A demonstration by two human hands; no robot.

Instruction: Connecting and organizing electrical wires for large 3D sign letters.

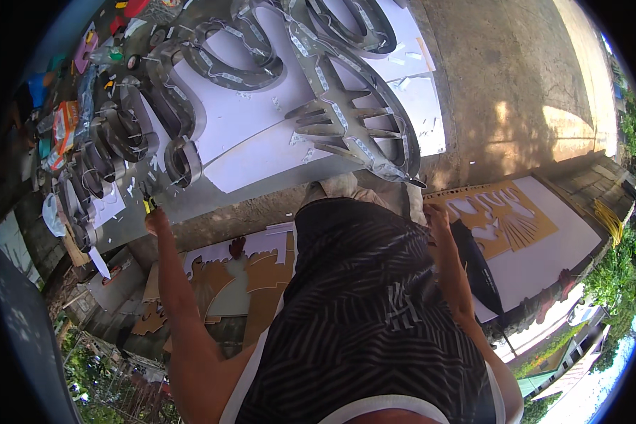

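Low at the left, my left hand [155, 222] is closed around pliers [149, 203] with yellow-and-black handles, their dark jaws pointing at the table. My right hand [437, 214] hangs beside my right hip with its fingers curled; whatever they may hold is hidden. On the table in front of me lie grey metal channel letters [279, 71] with strips of small white light modules inside. The largest shape [346, 120], with spiky fingers and a curved edge, is nearest my body. A small ring-shaped letter [183, 162] lies close beyond the pliers.
White sheets [240, 152] lie under the letters, with small white scraps around. Bags, tape and an orange packet [66, 131] crowd the far left. Cut-out brown boards [505, 219] lie at right beside a black pointed item [475, 265]; more cut boards [226, 283] are behind at left.
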